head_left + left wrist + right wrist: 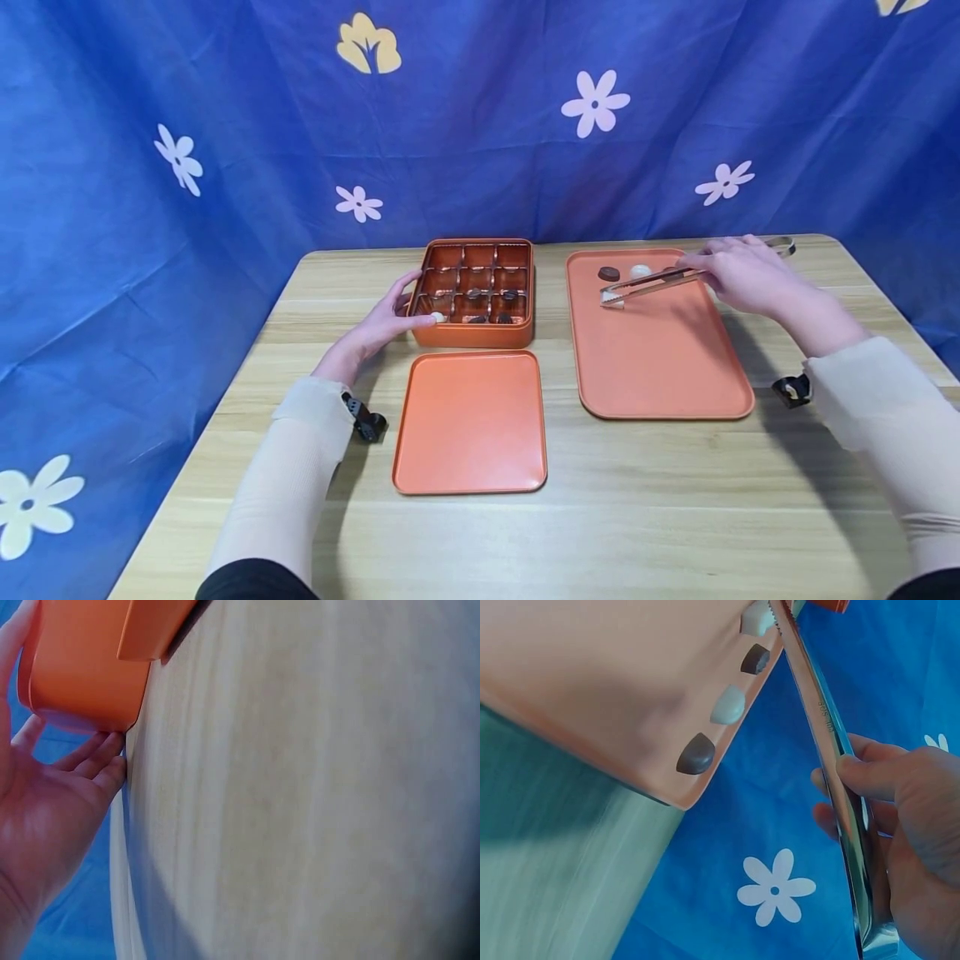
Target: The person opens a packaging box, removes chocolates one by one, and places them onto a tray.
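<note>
My left hand (386,317) rests against the left side of an orange box (472,336), thumb over its front-left rim; the left wrist view shows the fingertips touching low on its wall. The divided insert holds a white chocolate (438,317) at front left and several dark chocolates (477,319) in the front and middle rows. My right hand (738,271) grips metal tongs (821,739) over an orange tray (660,367). In the head view their tips are at a white chocolate (612,299); whether they pinch it, I cannot tell. A dark chocolate (609,273) lies behind it.
Several more chocolates, including a white one (640,271), line the tray's far edge, partly behind my hand and the tongs. A flat square orange lid (470,425) lies in front of the box. A blue flowered cloth (480,125) hangs behind the wooden table (637,500).
</note>
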A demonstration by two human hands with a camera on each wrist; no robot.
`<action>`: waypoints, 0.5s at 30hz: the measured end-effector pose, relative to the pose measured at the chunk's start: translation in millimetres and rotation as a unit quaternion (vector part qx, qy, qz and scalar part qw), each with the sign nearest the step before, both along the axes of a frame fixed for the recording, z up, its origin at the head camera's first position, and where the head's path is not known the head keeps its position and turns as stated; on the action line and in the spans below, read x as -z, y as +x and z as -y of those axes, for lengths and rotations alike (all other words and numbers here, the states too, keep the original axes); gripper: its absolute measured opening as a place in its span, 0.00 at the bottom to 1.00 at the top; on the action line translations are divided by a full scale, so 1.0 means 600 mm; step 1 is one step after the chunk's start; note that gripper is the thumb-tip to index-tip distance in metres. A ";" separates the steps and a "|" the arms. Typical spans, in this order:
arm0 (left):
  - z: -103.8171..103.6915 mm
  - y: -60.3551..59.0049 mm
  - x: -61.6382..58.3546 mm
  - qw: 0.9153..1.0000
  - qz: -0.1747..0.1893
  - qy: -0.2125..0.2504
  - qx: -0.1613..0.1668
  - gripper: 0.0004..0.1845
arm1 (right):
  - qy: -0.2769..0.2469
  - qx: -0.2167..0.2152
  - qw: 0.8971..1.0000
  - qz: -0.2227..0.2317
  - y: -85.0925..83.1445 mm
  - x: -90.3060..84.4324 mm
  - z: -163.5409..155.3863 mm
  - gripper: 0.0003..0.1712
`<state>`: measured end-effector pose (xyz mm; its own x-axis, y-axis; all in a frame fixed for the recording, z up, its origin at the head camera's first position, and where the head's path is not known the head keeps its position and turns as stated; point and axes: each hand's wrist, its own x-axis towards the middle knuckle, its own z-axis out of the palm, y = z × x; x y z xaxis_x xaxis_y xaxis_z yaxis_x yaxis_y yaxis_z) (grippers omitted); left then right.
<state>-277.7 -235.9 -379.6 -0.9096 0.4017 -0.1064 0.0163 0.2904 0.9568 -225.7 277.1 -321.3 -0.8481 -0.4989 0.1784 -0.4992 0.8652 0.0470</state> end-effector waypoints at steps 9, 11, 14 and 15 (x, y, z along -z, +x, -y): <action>0.001 0.002 -0.002 1.000 0.002 -0.006 -0.004 0.48 | -0.016 -0.014 0.999 -0.032 -0.003 -0.011 0.003 0.23; 0.000 0.002 -0.002 1.000 0.001 -0.002 -0.002 0.48 | -0.019 -0.025 0.998 -0.046 -0.005 -0.019 0.008 0.23; 0.000 0.002 -0.001 1.000 -0.002 0.006 0.000 0.48 | -0.021 -0.039 0.997 -0.057 -0.011 -0.032 0.021 0.22; 0.000 0.002 -0.001 1.000 -0.002 0.008 0.000 0.48 | -0.023 -0.043 0.997 -0.058 -0.013 -0.036 0.028 0.22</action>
